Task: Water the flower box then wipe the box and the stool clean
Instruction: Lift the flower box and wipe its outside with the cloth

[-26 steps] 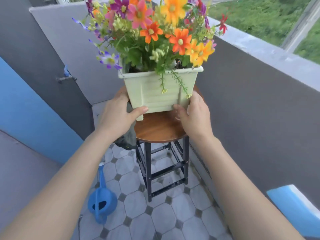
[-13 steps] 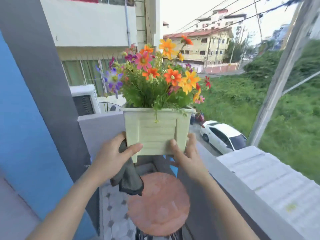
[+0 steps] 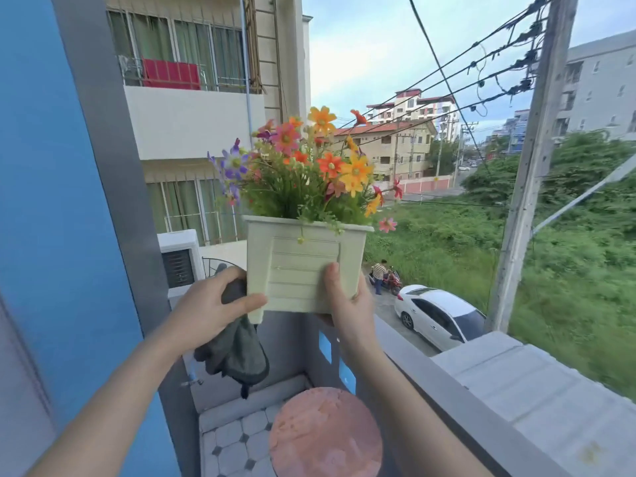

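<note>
I hold a pale green flower box (image 3: 303, 266) full of orange, pink and purple flowers up in the air at chest height, above the balcony. My left hand (image 3: 206, 304) grips its left lower corner and also pinches a dark grey cloth (image 3: 234, 356) that hangs down below the box. My right hand (image 3: 347, 304) grips the box's right lower edge, thumb on the front face. Far below stands the stool, its round reddish-brown seat (image 3: 325, 438) bare.
A grey balcony parapet (image 3: 464, 407) runs along the right, with a drop to a street and a white car beyond. A blue and grey wall (image 3: 69, 235) closes the left side. Tiled floor (image 3: 234, 442) lies left of the stool.
Both hands lifted the flower box off the stool seat and raised it high. The view tilted up from the floor to the street; the cloth now dangles from my left hand.
</note>
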A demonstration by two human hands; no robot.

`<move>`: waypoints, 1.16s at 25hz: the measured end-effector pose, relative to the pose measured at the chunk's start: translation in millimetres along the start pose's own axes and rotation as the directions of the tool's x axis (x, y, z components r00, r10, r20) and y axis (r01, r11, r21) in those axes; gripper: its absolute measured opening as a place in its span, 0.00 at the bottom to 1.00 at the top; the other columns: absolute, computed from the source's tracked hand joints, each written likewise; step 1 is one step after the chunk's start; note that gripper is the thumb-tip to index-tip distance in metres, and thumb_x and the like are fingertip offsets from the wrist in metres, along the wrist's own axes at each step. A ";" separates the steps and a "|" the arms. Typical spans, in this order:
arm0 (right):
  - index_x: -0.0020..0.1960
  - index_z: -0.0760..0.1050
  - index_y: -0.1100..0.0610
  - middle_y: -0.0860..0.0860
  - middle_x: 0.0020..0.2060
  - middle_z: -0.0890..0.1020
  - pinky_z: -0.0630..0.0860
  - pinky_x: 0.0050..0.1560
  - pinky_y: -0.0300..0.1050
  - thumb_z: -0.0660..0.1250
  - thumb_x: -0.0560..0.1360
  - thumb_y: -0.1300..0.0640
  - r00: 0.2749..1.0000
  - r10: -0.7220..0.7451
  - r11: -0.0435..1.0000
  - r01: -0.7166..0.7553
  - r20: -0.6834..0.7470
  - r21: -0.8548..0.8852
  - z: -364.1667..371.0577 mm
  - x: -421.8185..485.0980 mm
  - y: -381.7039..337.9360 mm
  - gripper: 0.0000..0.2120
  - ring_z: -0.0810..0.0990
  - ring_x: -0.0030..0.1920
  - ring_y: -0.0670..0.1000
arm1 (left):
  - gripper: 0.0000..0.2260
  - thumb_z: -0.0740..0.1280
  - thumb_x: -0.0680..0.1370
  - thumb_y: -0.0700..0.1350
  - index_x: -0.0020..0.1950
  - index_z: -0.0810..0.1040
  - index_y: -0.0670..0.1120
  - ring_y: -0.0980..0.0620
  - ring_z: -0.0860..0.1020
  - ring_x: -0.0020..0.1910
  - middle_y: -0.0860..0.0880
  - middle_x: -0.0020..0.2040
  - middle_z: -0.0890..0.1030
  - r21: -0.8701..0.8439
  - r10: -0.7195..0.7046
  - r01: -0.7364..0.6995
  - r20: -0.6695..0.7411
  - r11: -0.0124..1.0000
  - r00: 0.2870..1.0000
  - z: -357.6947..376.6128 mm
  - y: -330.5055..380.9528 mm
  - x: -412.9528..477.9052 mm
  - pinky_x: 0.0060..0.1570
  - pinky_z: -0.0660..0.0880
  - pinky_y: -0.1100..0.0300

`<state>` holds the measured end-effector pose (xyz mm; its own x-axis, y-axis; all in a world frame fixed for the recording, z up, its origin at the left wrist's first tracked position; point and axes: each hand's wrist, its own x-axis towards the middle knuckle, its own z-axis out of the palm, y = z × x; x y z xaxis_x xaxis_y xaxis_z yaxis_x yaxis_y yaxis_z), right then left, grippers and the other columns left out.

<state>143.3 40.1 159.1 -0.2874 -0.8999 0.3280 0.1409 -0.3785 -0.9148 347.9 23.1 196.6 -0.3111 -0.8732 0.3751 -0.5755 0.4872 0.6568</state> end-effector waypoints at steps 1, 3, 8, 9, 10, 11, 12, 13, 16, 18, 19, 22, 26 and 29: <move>0.55 0.73 0.36 0.43 0.54 0.82 0.76 0.58 0.59 0.66 0.64 0.31 1.000 0.008 0.999 -0.008 -0.015 0.032 0.9 -1.1 -0.1 0.21 0.80 0.57 0.49 | 0.21 0.68 0.67 0.66 0.56 0.76 0.59 0.57 0.76 0.58 0.57 0.58 0.80 -0.078 0.001 0.000 0.016 0.997 1.000 -6.0 -3.7 -3.8 0.60 0.72 0.55; 0.54 0.74 0.36 0.44 0.53 0.83 0.76 0.58 0.59 0.67 0.63 0.31 0.998 0.032 0.997 -0.028 -0.047 0.077 0.6 -0.8 0.2 0.21 0.81 0.56 0.50 | 0.17 0.70 0.72 0.57 0.59 0.73 0.64 0.52 0.72 0.66 0.52 0.64 0.76 -0.289 -0.046 0.060 0.055 0.955 0.997 -13.5 -13.1 -7.4 0.66 0.68 0.48; 0.62 0.69 0.37 0.43 0.57 0.81 0.75 0.61 0.57 0.66 0.63 0.30 0.997 -0.019 1.000 0.019 -0.072 -0.003 -6.3 7.1 -3.5 0.29 0.79 0.58 0.48 | 0.13 0.66 0.78 0.44 0.62 0.72 0.45 0.44 0.76 0.58 0.40 0.63 0.76 -0.605 -0.378 0.190 -0.199 0.773 0.904 -10.3 -8.5 12.7 0.53 0.76 0.47; 0.63 0.69 0.38 0.42 0.57 0.81 0.75 0.61 0.56 0.66 0.64 0.30 0.996 -0.041 0.999 0.039 -0.074 -0.022 -7.4 9.6 -4.9 0.30 0.79 0.58 0.47 | 0.13 0.65 0.78 0.45 0.61 0.72 0.43 0.44 0.77 0.54 0.41 0.61 0.77 -0.650 -0.406 0.138 -0.282 0.747 0.870 -9.4 2.6 16.9 0.47 0.76 0.48; 0.65 0.68 0.39 0.42 0.57 0.81 0.75 0.61 0.56 0.66 0.63 0.30 0.995 -0.059 0.998 0.056 -0.079 -0.040 -8.4 12.1 -6.5 0.32 0.79 0.58 0.46 | 0.14 0.65 0.78 0.46 0.60 0.70 0.42 0.45 0.77 0.52 0.43 0.59 0.79 -0.656 -0.412 0.087 -0.359 0.749 0.838 -6.0 15.8 18.3 0.45 0.76 0.48; 0.66 0.67 0.39 0.42 0.57 0.81 0.75 0.61 0.56 0.65 0.63 0.30 0.994 -0.075 0.996 0.071 -0.081 -0.060 -9.2 15.0 -8.2 0.33 0.78 0.58 0.45 | 0.13 0.65 0.78 0.48 0.59 0.68 0.45 0.47 0.78 0.52 0.47 0.56 0.80 -0.606 -0.367 0.035 -0.435 0.795 0.822 0.1 30.2 16.5 0.46 0.77 0.47; 0.66 0.66 0.39 0.41 0.57 0.81 0.75 0.61 0.55 0.65 0.63 0.29 0.993 -0.092 0.993 0.086 -0.080 -0.077 -9.1 17.3 -11.0 0.34 0.78 0.58 0.44 | 0.11 0.64 0.78 0.50 0.57 0.67 0.49 0.48 0.78 0.51 0.52 0.53 0.80 -0.491 -0.265 -0.021 -0.506 0.871 0.821 8.7 42.7 12.5 0.49 0.76 0.48; 0.67 0.66 0.39 0.41 0.57 0.80 0.75 0.61 0.55 0.65 0.63 0.29 0.991 -0.107 0.991 0.100 -0.081 -0.089 -8.9 18.9 -14.0 0.35 0.78 0.58 0.44 | 0.09 0.63 0.78 0.51 0.56 0.67 0.51 0.48 0.78 0.51 0.56 0.50 0.79 -0.287 -0.112 -0.062 -0.551 0.956 0.827 20.6 53.9 7.3 0.50 0.75 0.49; 0.67 0.65 0.40 0.41 0.57 0.80 0.75 0.61 0.53 0.64 0.65 0.31 0.985 -0.152 0.984 0.143 -0.086 -0.102 -9.4 25.7 -23.1 0.34 0.78 0.58 0.42 | 0.20 0.51 0.79 0.61 0.66 0.69 0.56 0.37 0.71 0.66 0.51 0.63 0.77 0.455 0.256 0.005 -0.511 0.890 0.821 57.6 62.2 11.8 0.53 0.69 0.36; 0.67 0.66 0.40 0.40 0.57 0.80 0.75 0.61 0.53 0.63 0.65 0.31 0.981 -0.177 0.980 0.169 -0.080 -0.101 -8.2 29.0 -28.6 0.33 0.78 0.58 0.42 | 0.26 0.40 0.77 0.66 0.72 0.60 0.61 0.34 0.57 0.74 0.48 0.73 0.68 0.497 0.202 0.094 -0.509 0.863 0.837 62.4 68.5 30.2 0.55 0.62 0.26; 0.66 0.66 0.39 0.40 0.56 0.81 0.76 0.60 0.54 0.63 0.64 0.30 0.981 -0.180 0.981 0.174 -0.070 -0.091 -7.4 29.6 -30.9 0.32 0.79 0.57 0.43 | 0.26 0.37 0.77 0.66 0.73 0.55 0.62 0.34 0.51 0.75 0.47 0.75 0.64 0.432 0.164 0.096 -0.526 0.897 0.835 61.1 72.3 39.3 0.58 0.60 0.26; 0.65 0.68 0.39 0.40 0.54 0.82 0.78 0.57 0.54 0.64 0.63 0.30 0.982 -0.183 0.980 0.178 -0.056 -0.084 -7.3 35.1 -39.3 0.33 0.80 0.55 0.41 | 0.21 0.44 0.80 0.60 0.72 0.59 0.59 0.29 0.59 0.71 0.42 0.71 0.69 0.452 0.255 0.074 -0.623 0.889 0.739 71.8 77.5 45.8 0.57 0.67 0.33; 0.67 0.66 0.42 0.44 0.56 0.82 0.79 0.56 0.52 0.63 0.64 0.31 0.973 -0.226 0.964 0.218 -0.037 -0.152 -16.6 45.6 -47.9 0.34 0.80 0.54 0.42 | 0.21 0.63 0.77 0.46 0.70 0.67 0.56 0.37 0.68 0.48 0.47 0.55 0.72 0.735 0.492 0.156 -0.580 0.660 0.649 115.8 58.5 27.8 0.41 0.71 0.45; 0.69 0.64 0.41 0.42 0.57 0.81 0.78 0.57 0.47 0.62 0.66 0.32 0.967 -0.254 0.946 0.249 0.001 -0.207 -17.6 42.9 -44.8 0.33 0.79 0.55 0.39 | 0.22 0.66 0.75 0.40 0.67 0.71 0.56 0.42 0.64 0.46 0.45 0.58 0.67 0.617 0.439 0.220 -0.727 0.756 0.528 88.9 74.5 47.6 0.37 0.73 0.47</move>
<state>108.0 22.3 210.0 -0.3132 -0.7742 0.5500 -0.1347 -0.5371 -0.8327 223.0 16.8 205.2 0.1326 -0.2386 0.9620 -0.9698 0.1693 0.1756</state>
